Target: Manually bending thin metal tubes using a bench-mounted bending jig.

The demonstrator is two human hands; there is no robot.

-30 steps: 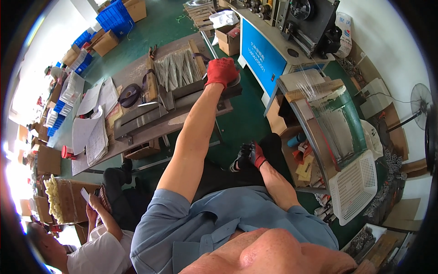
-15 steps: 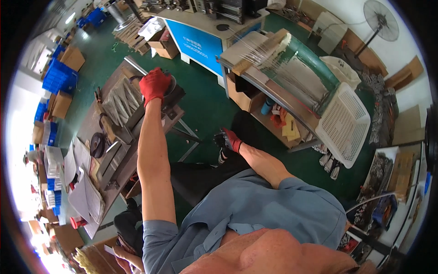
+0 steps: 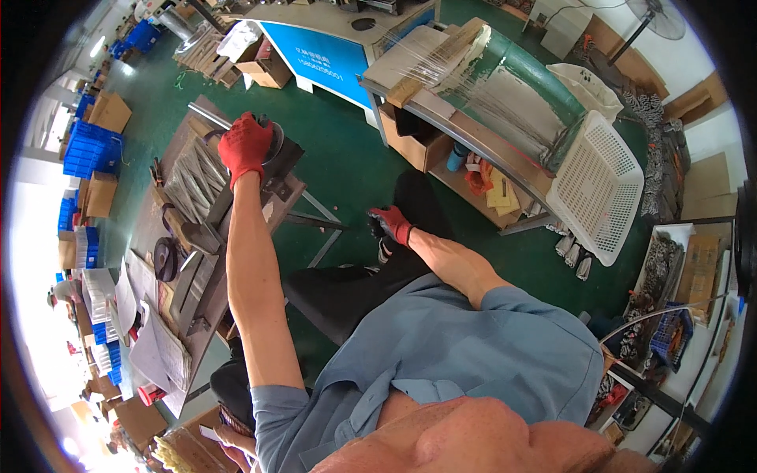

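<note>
My left hand [image 3: 244, 150], in a red glove, is closed at the far end of a workbench [image 3: 272, 206]. Its fingers are wrapped down out of sight, so what they hold is hidden. Right beside it are a round metal part [image 3: 275, 142] and a pale metal bar [image 3: 210, 116]. Thin grey strips [image 3: 195, 175] lie bundled on the bench, left of my forearm. Over my dark trousers, my right hand [image 3: 389, 225] is curled in a red glove with a black palm; anything within it is too small to make out.
To the right stands a table with a green curved sheet [image 3: 530, 75], a wooden board [image 3: 436, 65] and a white perforated basket [image 3: 597, 188]. Another person's hand [image 3: 233, 441] shows at lower left. Blue crates [image 3: 92, 147] and cartons line the far left.
The view has shifted slightly, so the bench and tables sit a little further left and higher. Both hands keep nearly the same pose; my left stays by the round metal part.
</note>
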